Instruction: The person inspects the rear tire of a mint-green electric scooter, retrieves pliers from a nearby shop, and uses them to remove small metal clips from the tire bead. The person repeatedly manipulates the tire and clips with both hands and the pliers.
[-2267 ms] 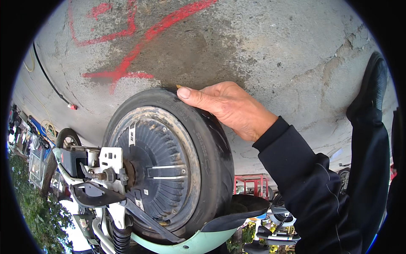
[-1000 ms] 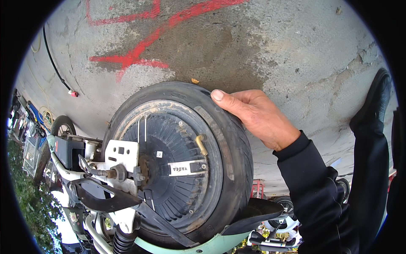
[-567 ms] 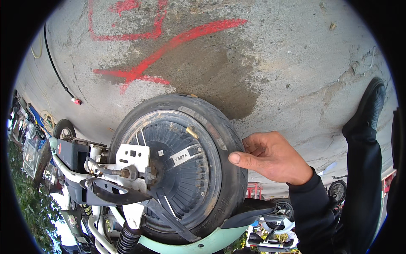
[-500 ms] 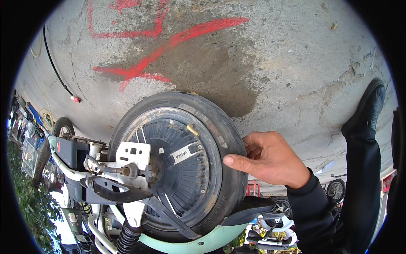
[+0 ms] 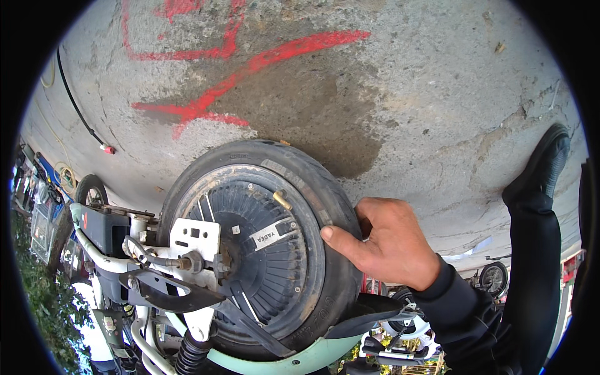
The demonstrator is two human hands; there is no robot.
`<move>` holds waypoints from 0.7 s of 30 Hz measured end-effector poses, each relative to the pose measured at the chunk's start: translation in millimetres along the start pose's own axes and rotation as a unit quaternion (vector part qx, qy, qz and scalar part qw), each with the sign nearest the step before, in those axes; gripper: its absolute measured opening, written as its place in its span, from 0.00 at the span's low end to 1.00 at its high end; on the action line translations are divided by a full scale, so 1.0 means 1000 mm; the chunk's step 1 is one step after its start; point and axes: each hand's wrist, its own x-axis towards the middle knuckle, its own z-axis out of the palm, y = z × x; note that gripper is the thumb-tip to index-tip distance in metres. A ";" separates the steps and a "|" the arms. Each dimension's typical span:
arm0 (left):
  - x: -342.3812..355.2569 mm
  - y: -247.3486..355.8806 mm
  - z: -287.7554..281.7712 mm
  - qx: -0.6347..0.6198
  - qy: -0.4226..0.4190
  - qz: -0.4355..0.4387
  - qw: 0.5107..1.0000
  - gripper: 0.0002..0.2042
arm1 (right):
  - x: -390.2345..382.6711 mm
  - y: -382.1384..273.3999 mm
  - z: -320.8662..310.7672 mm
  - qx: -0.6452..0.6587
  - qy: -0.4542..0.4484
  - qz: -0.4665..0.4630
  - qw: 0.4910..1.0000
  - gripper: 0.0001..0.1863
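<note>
My right hand [image 5: 400, 240], in a black sleeve, grips the outer edge of a black scooter tyre [image 5: 334, 206]. Its thumb presses on the sidewall, while the other fingers curl round the tread and are mostly hidden. The wheel has a dark ribbed hub [image 5: 250, 269] with dirty rims. A brass-coloured valve stem [image 5: 282, 200] sticks out near the rim. At the axle is a white metal bracket [image 5: 194, 234] with a large nut [image 5: 194, 261]. My left hand is out of view.
A pale green mudguard [image 5: 281, 361] curves along the wheel's lower side, near a black spring shock absorber [image 5: 194, 356]. A shoe [image 5: 550, 156] rests on the concrete at right. A black cable [image 5: 78, 109] lies at left. Other scooters [image 5: 400, 344] stand beyond.
My right hand has moved slightly left and down, its thumb further onto the sidewall and its fingers closer round the tread. The wheel looks almost unmoved.
</note>
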 end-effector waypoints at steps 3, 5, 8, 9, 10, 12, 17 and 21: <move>-0.002 0.001 0.003 -0.001 0.014 0.002 1.000 0.10 | 0.003 0.002 -0.008 0.033 -0.048 0.025 0.998 0.36; -0.002 0.001 0.003 -0.007 0.017 0.003 1.000 0.10 | 0.009 0.008 -0.016 0.045 -0.133 0.064 0.988 0.41; -0.002 -0.001 0.002 -0.012 0.012 0.003 1.000 0.11 | 0.030 0.022 -0.015 0.128 -0.158 0.090 0.975 0.47; -0.003 -0.001 0.001 -0.012 0.006 0.002 1.000 0.11 | 0.036 0.027 -0.011 0.137 -0.167 0.127 0.968 0.48; -0.003 -0.002 0.002 -0.012 0.001 0.002 1.000 0.12 | 0.041 0.033 -0.007 0.193 -0.157 0.092 0.964 0.48; -0.004 -0.002 0.003 -0.009 0.002 0.007 1.000 0.12 | 0.049 0.041 0.004 0.204 -0.182 0.109 0.956 0.47; -0.012 0.004 0.010 -0.033 0.000 -0.039 0.999 0.12 | 0.033 0.030 0.019 0.382 -0.128 0.131 0.906 0.40; -0.017 0.005 0.015 -0.045 0.000 -0.043 0.998 0.13 | -0.017 0.025 -0.010 0.217 -0.254 0.167 0.928 0.41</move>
